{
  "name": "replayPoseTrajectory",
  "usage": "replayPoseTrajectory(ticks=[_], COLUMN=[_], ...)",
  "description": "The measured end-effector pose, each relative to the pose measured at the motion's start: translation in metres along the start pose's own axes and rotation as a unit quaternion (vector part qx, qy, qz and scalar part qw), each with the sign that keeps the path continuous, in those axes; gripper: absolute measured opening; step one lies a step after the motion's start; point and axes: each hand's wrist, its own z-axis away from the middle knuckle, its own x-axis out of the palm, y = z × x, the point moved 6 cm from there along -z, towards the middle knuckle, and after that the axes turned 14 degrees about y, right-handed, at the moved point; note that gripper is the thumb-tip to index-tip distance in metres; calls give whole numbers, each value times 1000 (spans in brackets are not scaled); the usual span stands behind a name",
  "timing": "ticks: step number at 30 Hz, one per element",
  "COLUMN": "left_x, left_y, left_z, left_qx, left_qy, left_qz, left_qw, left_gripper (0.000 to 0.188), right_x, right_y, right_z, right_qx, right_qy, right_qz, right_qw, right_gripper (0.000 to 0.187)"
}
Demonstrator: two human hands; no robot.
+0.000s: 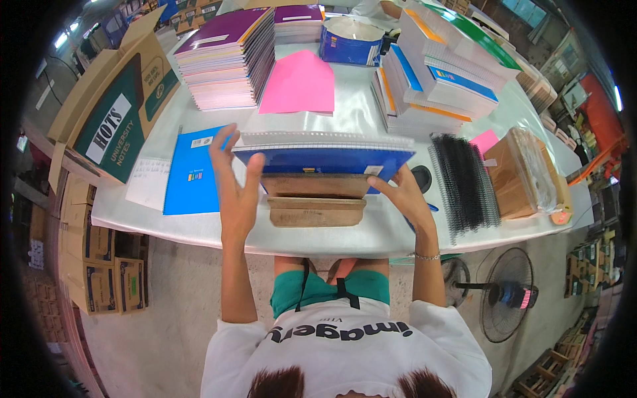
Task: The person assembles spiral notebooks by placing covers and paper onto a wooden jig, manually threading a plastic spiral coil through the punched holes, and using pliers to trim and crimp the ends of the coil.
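Note:
A blue-covered notebook (318, 161) stands on its long edge at the middle of the table, a row of holes along its upper edge. My right hand (408, 198) grips its right end, thumb on the blue cover. At the left end, my left hand (237, 189) is open, fingers and thumb spread around the corner without closing on it. Just below the notebook is a brown wooden block stand (317, 212). A bright blue notebook (192, 176) lies flat beside my left hand. To the right of my right hand lies a bundle of black spiral coils (464, 186).
Tall notebook stacks stand at the back left (229, 63) and back right (424, 86), with pink sheets (298, 83) between. A carton (116, 109) leans at the left edge. A plastic-wrapped brown box (524, 172) sits right. A floor fan (507, 292) stands below the table.

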Motion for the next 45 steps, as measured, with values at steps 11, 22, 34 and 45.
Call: replayPoseTrajectory(ticks=[11,22,34,45], left_x=[10,7,17,24], left_y=[-71,-79,-48,-41], left_z=[25,5,5,-17], left_qx=[-176,-154,-136,-217], left_qy=[-109,-103,-42,56], left_qz=[85,152,142,234], left_qw=[975,971,980,946], left_gripper=[82,89,82,53], right_x=[-10,-197,-243,-292], right_y=[47,136,166,186], right_z=[-6,-105,-138,-155], right_qx=[-96,-141,-156,-69], right_qy=[63,271,235,247], right_qz=[-38,542,441,242], right_qw=[993,783,852,936], right_gripper=[83,45,35,24])
